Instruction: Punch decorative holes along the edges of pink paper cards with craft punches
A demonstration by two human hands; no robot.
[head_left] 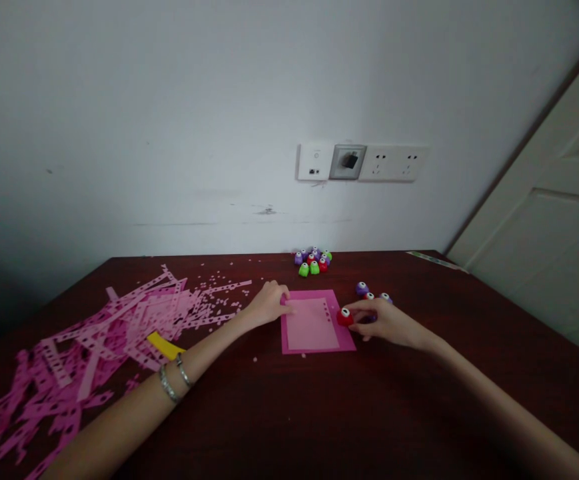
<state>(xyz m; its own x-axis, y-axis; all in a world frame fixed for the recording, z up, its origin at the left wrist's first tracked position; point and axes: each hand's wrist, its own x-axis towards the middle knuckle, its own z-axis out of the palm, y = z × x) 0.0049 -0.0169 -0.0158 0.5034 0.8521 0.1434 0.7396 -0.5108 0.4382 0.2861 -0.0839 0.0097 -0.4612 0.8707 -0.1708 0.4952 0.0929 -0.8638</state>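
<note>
A light pink sheet of paper [312, 327] lies on top of a larger dark pink sheet [346, 342]. Small dark holes run down near the light sheet's upper right edge. My left hand [270, 302] is closed at the sheets' upper left edge, thumb and fingers pinching the paper. At the right margin of the dark sheet, my right hand [383, 321] grips a small red craft punch [344, 317] with a white, eye-like top. Beside and partly behind that hand are other small punches, including a purple one [362, 289].
Several purple, red and green punches [314, 261] cluster near the wall. Punched pink paper strips [134, 320] and confetti spread across the left of the dark red table [279, 420], with a yellow paper piece [165, 345]. A patterned strip [436, 260] lies at the back right.
</note>
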